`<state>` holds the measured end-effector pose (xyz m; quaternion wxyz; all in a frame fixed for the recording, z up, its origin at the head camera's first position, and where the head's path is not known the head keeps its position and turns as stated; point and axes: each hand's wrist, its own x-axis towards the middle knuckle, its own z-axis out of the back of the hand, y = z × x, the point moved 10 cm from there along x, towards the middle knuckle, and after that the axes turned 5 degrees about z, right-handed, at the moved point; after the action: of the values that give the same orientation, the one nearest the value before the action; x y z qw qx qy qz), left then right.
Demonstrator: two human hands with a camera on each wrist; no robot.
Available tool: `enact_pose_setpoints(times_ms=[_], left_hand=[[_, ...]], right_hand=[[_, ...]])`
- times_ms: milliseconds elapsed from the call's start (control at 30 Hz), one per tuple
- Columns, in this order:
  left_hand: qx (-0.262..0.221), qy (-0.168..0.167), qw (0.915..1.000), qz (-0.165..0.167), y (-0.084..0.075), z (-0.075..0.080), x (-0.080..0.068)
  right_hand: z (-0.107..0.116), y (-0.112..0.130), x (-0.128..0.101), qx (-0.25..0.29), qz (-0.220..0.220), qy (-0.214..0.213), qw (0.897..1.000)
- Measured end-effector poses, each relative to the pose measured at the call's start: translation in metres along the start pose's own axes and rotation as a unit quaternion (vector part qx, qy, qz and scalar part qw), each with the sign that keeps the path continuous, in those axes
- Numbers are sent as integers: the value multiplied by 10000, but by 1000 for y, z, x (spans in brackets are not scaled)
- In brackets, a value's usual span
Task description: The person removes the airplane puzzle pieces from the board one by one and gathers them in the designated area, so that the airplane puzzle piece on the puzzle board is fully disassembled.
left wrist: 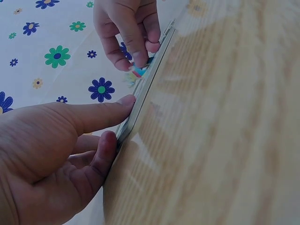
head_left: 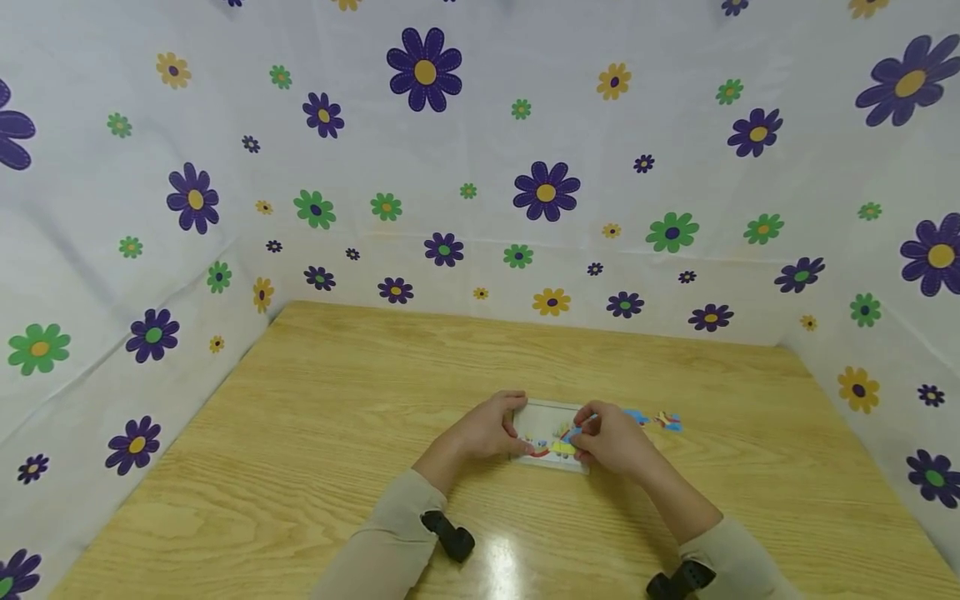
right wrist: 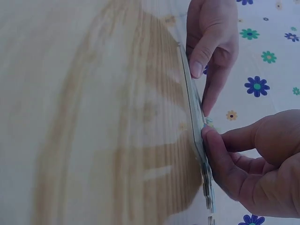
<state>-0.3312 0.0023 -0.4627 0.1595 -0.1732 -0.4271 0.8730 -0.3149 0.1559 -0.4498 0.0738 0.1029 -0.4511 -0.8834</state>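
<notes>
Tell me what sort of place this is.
Probably a staged recording booth, not a lived-in room: a wooden table walled on three sides by a flower-printed cloth, where the left hand and right hand work a small puzzle board.

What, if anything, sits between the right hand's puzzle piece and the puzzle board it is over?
Nothing visible does. The right hand pinches a small coloured piece right at the face of the puzzle board, while the left hand holds the board's left edge. The loose pieces lie off to the right on the table.
</notes>
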Motion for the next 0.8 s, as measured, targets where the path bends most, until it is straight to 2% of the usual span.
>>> enact_pose_setpoints(times_ms=[267,467,633,800], left_hand=[[86,14,10000,-44,-3,-1,-1],[44,41,9999,-101,-3,0,2],[40,126,9998,-138,-4,-1,-1],[-37,242,9997,-65,-3,-3,-1]], right_hand=[[2,-13,0,888,-261,-39,9957],[4,-10,-1,1386,-102,99,9903],[12,-11,-6,1598,30,120,9871],[29,-21,-10,1500,64,58,9886]])
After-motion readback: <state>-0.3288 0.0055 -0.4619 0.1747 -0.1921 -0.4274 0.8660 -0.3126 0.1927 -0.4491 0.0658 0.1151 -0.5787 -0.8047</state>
